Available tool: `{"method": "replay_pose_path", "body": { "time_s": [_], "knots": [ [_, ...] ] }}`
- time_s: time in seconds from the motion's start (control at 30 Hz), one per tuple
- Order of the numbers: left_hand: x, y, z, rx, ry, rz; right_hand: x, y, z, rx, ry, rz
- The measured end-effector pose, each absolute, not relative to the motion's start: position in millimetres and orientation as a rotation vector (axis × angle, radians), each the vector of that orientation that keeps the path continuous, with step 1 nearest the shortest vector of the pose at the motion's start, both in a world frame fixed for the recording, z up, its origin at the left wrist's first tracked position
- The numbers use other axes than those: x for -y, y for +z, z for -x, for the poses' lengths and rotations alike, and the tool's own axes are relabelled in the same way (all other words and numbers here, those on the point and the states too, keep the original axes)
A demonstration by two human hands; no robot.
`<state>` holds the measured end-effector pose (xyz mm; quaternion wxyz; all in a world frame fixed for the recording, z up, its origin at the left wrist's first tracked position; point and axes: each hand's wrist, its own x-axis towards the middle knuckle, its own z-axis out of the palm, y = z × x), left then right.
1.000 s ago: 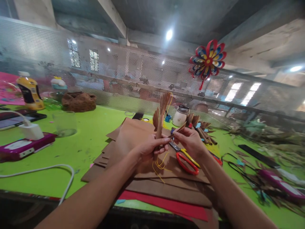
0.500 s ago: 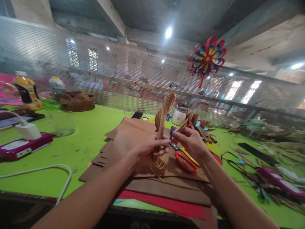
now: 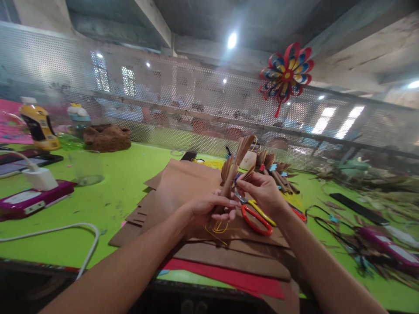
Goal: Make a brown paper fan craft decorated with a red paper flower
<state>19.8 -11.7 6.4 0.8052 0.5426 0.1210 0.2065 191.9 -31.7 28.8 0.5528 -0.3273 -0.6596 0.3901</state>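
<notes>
My left hand (image 3: 212, 209) is closed around the stem of a brown rolled-paper piece (image 3: 240, 152) with pleated, fan-like ends, which leans to the right. Between the thumb and fingers of my right hand (image 3: 262, 189) is a small pleated brown paper fan (image 3: 248, 173), held close to the stem. Thin yellow thread (image 3: 218, 229) trails below my left hand. Scissors with red and yellow handles (image 3: 257, 220) lie under my right hand, their blades partly hidden. Beneath everything is a stack of brown paper sheets (image 3: 186, 179).
More brown rolled pieces (image 3: 276, 174) lie beyond my right hand, before a white jar (image 3: 248, 160). Red paper (image 3: 225, 277) sits under the stack at the front edge. To the left are a purple power bank (image 3: 36, 200), a clear cup (image 3: 88, 168) and a yellow bottle (image 3: 39, 124).
The rolled-paper piece in my left hand has tilted further to the right and shifted slightly right. My right hand still pinches the small fan, close beside it.
</notes>
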Motion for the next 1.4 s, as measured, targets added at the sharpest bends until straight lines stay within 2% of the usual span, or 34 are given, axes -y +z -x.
{"method": "replay_pose_path", "body": {
  "time_s": [1.4],
  "knots": [
    [9,2,-19,-0.213,0.412,-1.167,32,26,-181,1.507,0.844,0.744]
  ]
}}
